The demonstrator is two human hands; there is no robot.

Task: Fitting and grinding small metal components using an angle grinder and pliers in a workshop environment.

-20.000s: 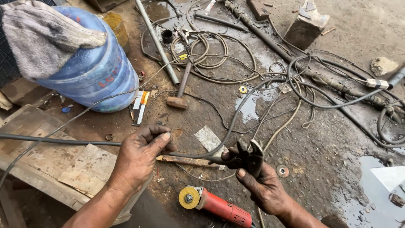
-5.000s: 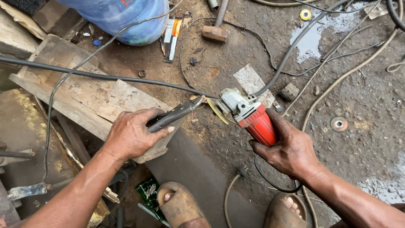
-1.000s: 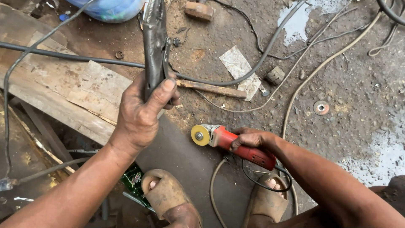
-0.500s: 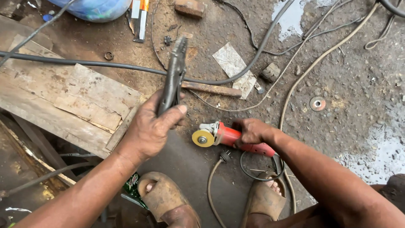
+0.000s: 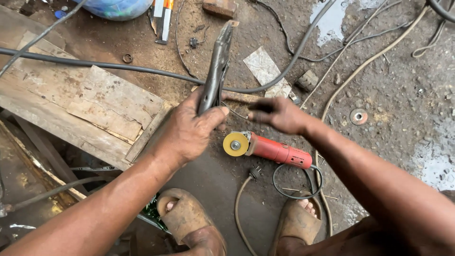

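Note:
My left hand grips a dark, curved metal bar by its lower end, with the bar pointing up and away from me. My right hand hovers just to the right of the bar, fingers loosely curled and holding nothing. Below both hands a red angle grinder with a yellow disc lies on the dirt floor, its black cord looping beside my right foot.
A worn wooden plank lies at the left with a black cable across it. A blue drum stands at the top. Cables, a flat metal scrap, a small round disc and puddles litter the ground. My sandalled feet are below.
My right hand has let go of the grinder, which now lies on the ground, and has risen toward the bar. My left hand keeps holding the bar.

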